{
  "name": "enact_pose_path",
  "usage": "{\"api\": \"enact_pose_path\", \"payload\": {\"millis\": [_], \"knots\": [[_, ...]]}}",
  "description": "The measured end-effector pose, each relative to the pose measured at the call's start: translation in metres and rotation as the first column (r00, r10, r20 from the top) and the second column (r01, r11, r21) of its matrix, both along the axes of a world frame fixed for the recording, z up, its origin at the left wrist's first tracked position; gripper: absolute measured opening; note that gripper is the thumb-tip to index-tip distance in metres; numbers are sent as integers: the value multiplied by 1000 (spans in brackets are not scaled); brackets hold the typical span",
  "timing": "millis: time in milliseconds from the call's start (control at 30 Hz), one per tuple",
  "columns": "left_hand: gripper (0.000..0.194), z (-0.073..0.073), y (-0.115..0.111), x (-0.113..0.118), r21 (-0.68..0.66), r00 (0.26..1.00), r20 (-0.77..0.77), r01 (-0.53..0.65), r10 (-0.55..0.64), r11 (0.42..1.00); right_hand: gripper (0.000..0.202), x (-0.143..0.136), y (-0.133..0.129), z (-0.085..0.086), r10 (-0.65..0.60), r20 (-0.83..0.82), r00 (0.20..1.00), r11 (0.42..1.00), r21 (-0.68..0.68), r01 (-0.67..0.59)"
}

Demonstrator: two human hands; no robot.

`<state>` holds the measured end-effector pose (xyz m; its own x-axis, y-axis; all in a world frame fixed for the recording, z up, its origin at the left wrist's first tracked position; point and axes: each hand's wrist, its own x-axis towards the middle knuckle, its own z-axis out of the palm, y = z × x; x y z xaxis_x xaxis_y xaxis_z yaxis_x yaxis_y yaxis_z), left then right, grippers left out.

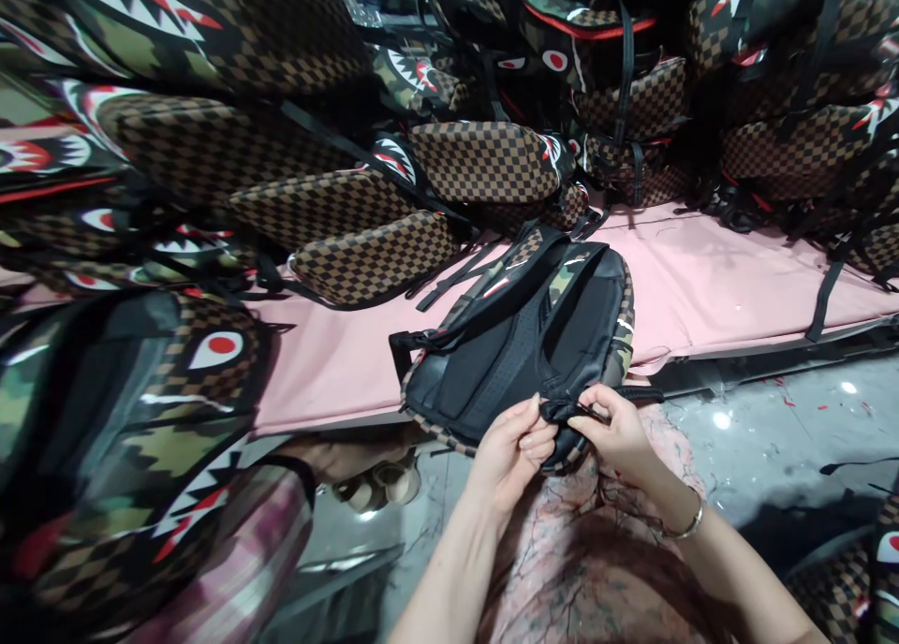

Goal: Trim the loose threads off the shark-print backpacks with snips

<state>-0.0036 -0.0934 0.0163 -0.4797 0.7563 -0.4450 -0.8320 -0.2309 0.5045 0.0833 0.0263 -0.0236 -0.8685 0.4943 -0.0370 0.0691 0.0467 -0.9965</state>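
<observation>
A backpack (pixel 484 373) with a black padded back and brown checkered edges lies back-side up at the table's near edge, partly over my lap. At its near end, my left hand (pixel 516 443) pinches a black strap (pixel 558 408) that belongs to the backpack. From the other side my right hand (pixel 610 427) grips the same black strap, its fingers closed close to the left ones. A dark strap end (pixel 639 394) sticks out beyond the right hand. The exact part between my fingertips is small and partly hidden.
Stacks of checkered backpacks (pixel 484 162) with shark-mouth prints line the back of the pink-covered table (pixel 702 284). Another backpack (pixel 203 391) stands close on the left, beside a person's leg in pink cloth (pixel 245 550). Thread scraps lie on the grey floor (pixel 758 457).
</observation>
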Motion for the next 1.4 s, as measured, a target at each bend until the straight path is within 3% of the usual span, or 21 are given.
{"api": "enact_pose_path", "payload": {"millis": [100, 167, 267, 367, 433, 567, 700, 867, 1133, 1300, 1400], "knots": [[33, 3, 2, 3, 35, 996, 89, -1, -2, 999, 17, 0, 1, 1, -19, -23, 1000, 996, -87, 17], [38, 2, 3, 5, 16, 998, 53, -23, 22, 1000, 17, 0, 0, 2, -43, -30, 999, 991, -126, 39], [40, 1, 3, 10, -61, 987, -139, -95, 85, 994, 17, 0, -2, 2, -58, -36, 998, 985, -163, 51], [31, 0, 2, 14, -169, 940, -336, -117, 55, 979, 21, 4, -4, 7, -70, -38, 997, 983, -170, 63], [28, -1, 1, 16, -216, 911, -413, -120, 21, 969, 26, 11, -5, 14, -86, 1, 996, 991, -107, 85], [27, -2, -1, 16, -246, 847, -531, -147, -6, 958, 20, 29, 1, 30, -60, 15, 998, 983, 176, 57], [22, 0, -2, 15, -296, 731, -677, -161, -88, 942, 13, 40, 12, 38, 70, -67, 995, 900, 435, -34], [17, 5, -4, 13, -330, 610, -773, -152, -174, 932, 17, 41, 24, 44, 157, -70, 985, 773, 629, -79], [15, 4, -3, 12, -337, 621, -759, -121, -194, 934, 23, 42, 33, 54, 187, 31, 982, 539, 832, -130], [14, 8, -2, 11, -381, 613, -750, -94, -248, 920, 21, 39, 38, 54, 224, 14, 975, 504, 854, -128], [16, 10, 0, 10, -392, 641, -724, -80, -254, 916, 18, 38, 39, 53, 247, -13, 969, 550, 825, -129]]}}
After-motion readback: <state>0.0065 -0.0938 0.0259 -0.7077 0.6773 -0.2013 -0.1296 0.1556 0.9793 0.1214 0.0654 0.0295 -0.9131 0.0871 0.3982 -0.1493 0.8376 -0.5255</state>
